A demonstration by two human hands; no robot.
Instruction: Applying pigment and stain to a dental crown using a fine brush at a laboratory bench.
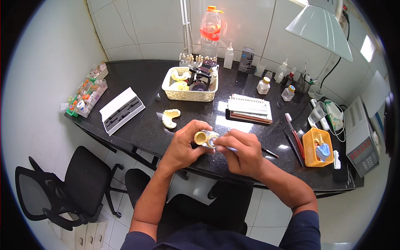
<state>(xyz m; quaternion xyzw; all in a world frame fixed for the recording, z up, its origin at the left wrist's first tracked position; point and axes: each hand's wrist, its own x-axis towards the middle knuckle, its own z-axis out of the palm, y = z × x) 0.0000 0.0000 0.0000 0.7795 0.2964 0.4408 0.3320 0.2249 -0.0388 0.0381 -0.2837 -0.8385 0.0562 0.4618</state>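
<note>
My left hand (183,143) is closed round a small glass jar (211,141), tilted so its round mouth faces up. A gold cap (200,138) is held against the jar by the same fingers, its hollow side showing. At the jar's mouth, my right hand (242,152) pinches a thin pale tool (231,148); its tip is hidden by the fingers and the jar's rim. Both hands are above the front edge of the black table. Just beyond my left hand lies a cream dental arch model (171,118).
A cream basket (189,96) holds dental models and a black articulator. To its right are a shade guide (250,108) and two capped jars. A brush (270,153), a toothbrush (291,125) and a yellow basket (310,146) lie right. A white case (122,110) is left.
</note>
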